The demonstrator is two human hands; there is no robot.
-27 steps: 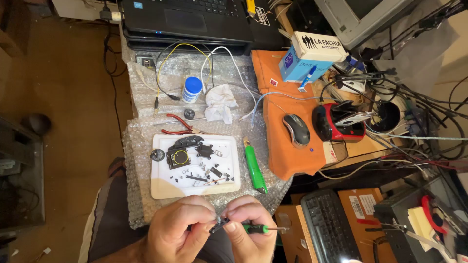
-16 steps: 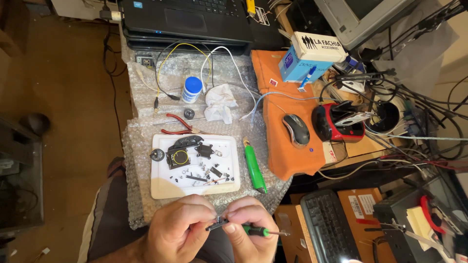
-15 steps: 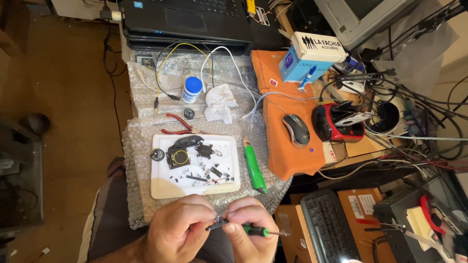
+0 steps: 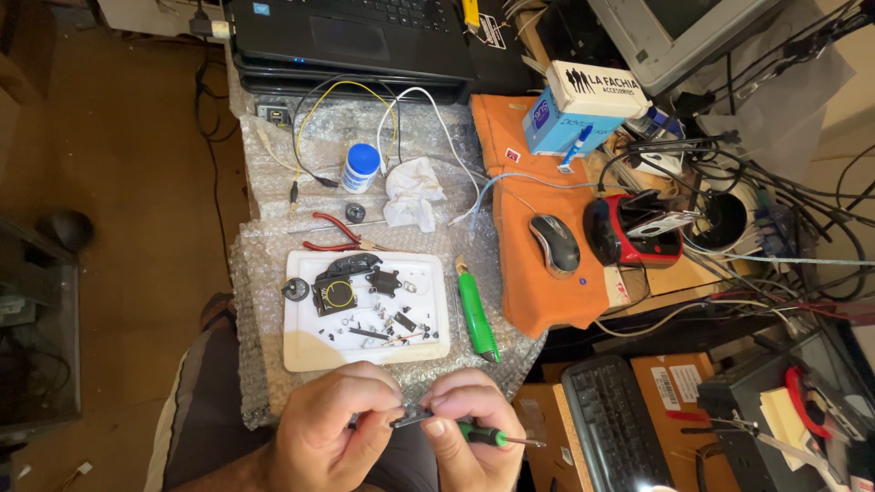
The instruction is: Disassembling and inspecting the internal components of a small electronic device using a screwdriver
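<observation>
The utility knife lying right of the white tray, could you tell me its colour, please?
Bright green, seen best in the head view: the utility knife lies beside the white tray.

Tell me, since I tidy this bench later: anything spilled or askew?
Small dark parts and screws lie scattered loose across the white rectangular tray; a crumpled white tissue sits on the bubble wrap. Nothing looks spilled.

Desk w/ bubble wrap, orange cloth, laptop.

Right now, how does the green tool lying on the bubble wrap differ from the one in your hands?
The green utility knife is bigger and lies untouched beside the white tray. The small screwdriver is thin, green-and-black, and pinched level between the left hand and right hand. Both have green handles.
</observation>
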